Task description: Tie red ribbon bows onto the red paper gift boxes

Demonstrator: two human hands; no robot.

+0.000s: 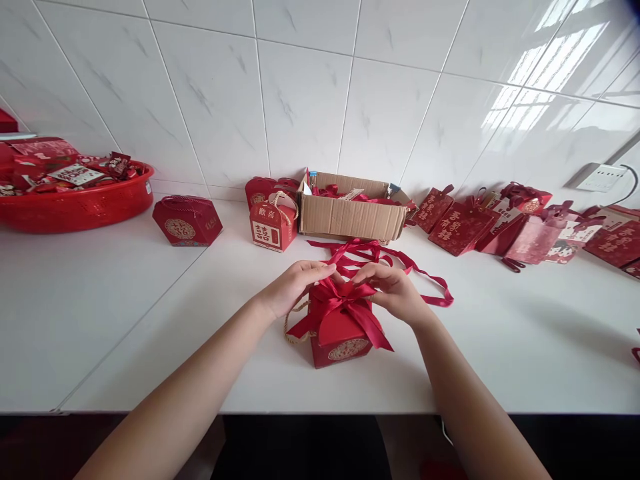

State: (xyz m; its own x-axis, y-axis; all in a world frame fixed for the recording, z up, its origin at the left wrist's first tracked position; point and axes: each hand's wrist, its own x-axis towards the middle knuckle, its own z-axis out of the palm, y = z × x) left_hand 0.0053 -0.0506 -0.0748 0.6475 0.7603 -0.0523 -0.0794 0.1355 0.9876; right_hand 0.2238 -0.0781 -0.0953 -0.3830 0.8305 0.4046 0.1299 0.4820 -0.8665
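Note:
A small red gift box (340, 333) with a gold round emblem stands near the front of the white table, a red ribbon bow (344, 303) on its top. My left hand (299, 285) is at the bow's upper left, thumb and fingers closed on the ribbon. On the right side, my right hand (393, 288) has its curled fingers pinched on the bow's other loop. A twisted gold cord hangs at the box's left side. Loose red ribbon (425, 277) trails on the table behind the box.
Behind stands an open cardboard box (350, 217) holding red ribbon. A red basket (75, 207) of packets is at the far left. Finished-looking red boxes (187, 221) (274, 227) stand nearer; several red bags (463, 227) lie at the right by a wall socket (600, 177).

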